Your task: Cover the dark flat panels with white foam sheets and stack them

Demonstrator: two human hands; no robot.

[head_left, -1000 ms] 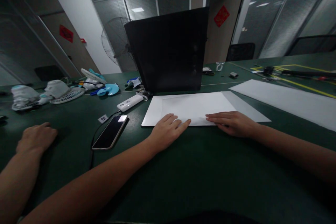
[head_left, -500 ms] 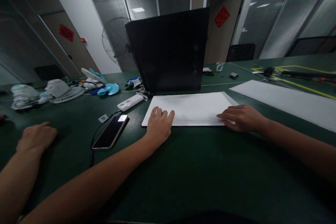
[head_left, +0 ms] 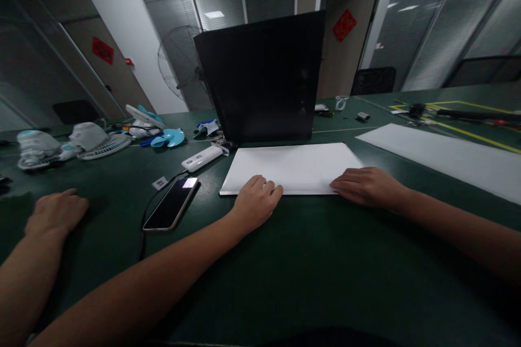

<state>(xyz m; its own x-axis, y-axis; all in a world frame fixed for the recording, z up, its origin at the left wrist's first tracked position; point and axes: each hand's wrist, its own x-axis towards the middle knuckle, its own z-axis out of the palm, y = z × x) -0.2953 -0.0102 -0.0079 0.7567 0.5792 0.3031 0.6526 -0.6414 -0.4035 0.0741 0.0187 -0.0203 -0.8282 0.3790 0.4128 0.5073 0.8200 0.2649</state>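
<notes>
A white sheet of paper (head_left: pixel 291 168), folded over, lies flat on the dark green table (head_left: pixel 309 265) in front of an upright black panel (head_left: pixel 264 78). My left hand (head_left: pixel 254 203) rests on the sheet's near edge towards the left, fingers slightly bent and pressing down, holding nothing. At the sheet's near right corner my right hand (head_left: pixel 366 187) lies flat, fingers stretched leftwards along the edge.
Another person's hand (head_left: pixel 57 211) rests on the table at far left. A black phone (head_left: pixel 171 204) with a cable lies left of the sheet, a white stick-shaped device (head_left: pixel 201 159) behind it. Small fan parts (head_left: pixel 97 143) are at back left, a large white sheet (head_left: pixel 443 157) at right.
The sheet's right flap has been folded over, so it now looks narrower. My hands moved apart along its near edge, then came slightly back inwards. The other person's hand stayed still.
</notes>
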